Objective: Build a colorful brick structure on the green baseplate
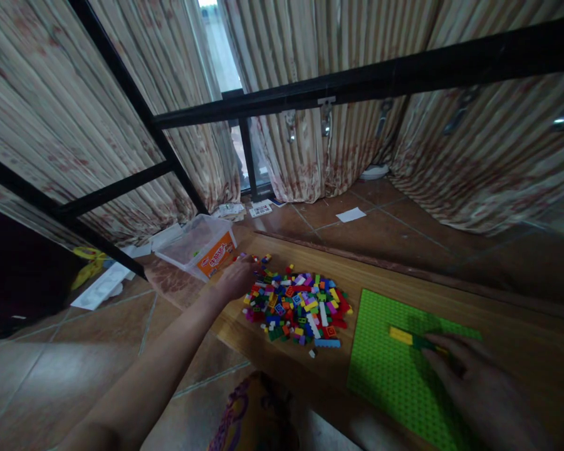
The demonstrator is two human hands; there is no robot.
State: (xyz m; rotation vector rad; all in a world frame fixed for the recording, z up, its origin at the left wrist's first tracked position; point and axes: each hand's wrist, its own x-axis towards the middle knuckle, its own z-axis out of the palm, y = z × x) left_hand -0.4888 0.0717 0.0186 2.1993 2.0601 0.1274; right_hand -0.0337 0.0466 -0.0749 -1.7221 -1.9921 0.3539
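Note:
My left hand (239, 277) reaches to the far left edge of a heap of small mixed-colour toy bricks (296, 304). The back of that hand hides most of its fingers, so whether they grip a brick cannot be made out. Over the bright green baseplate (376, 357), my right hand (470, 369) has thumb and fingers closed on a dark green brick (419, 342). End to end with it lies a yellow brick (400, 335). A bit of yellow also shows under the fingers, partly covered.
A clear plastic tub (183, 250) with an orange label stands beyond my left hand. Baseplate and heap rest on a low wooden board (272, 247). Black metal bars (310, 94) and striped curtains (301, 156) run behind. White paper (351, 215) lies on the tiles.

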